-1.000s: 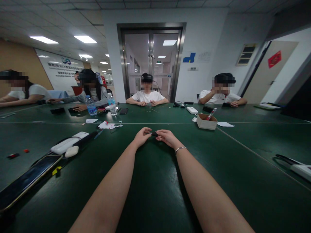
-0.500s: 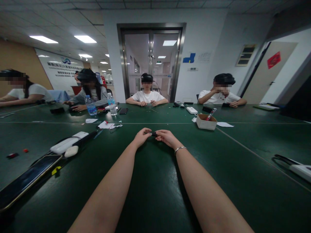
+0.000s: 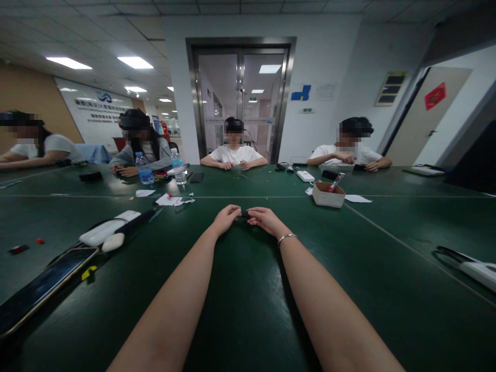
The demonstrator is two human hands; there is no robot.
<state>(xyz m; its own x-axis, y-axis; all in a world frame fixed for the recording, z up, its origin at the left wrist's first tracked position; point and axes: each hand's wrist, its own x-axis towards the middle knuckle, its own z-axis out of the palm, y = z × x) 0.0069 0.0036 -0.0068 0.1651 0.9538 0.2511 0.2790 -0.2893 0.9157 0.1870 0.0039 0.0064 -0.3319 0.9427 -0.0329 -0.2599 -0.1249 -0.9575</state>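
Both arms reach forward over the green table (image 3: 248,289). Between my fingertips is a small dark object (image 3: 244,214), too small and far off to name. My right hand (image 3: 265,219), with a silver bracelet (image 3: 287,238) at the wrist, pinches it from the right. From the left, my left hand (image 3: 227,219) holds its other end between thumb and fingers. The hands sit close together just above or on the tabletop; which of the two I cannot tell.
At left lie a smartphone (image 3: 42,289), a white power bank (image 3: 108,227) and a rounded white case (image 3: 113,242). Water bottles (image 3: 144,169) and paper scraps (image 3: 170,200) stand beyond. A small box (image 3: 328,196) is right of my hands. Several people in headsets sit opposite.
My hands stay almost in place around the small dark object. Across the table, the person at right has lowered a hand from the face, and one at left has drawn the hands together.
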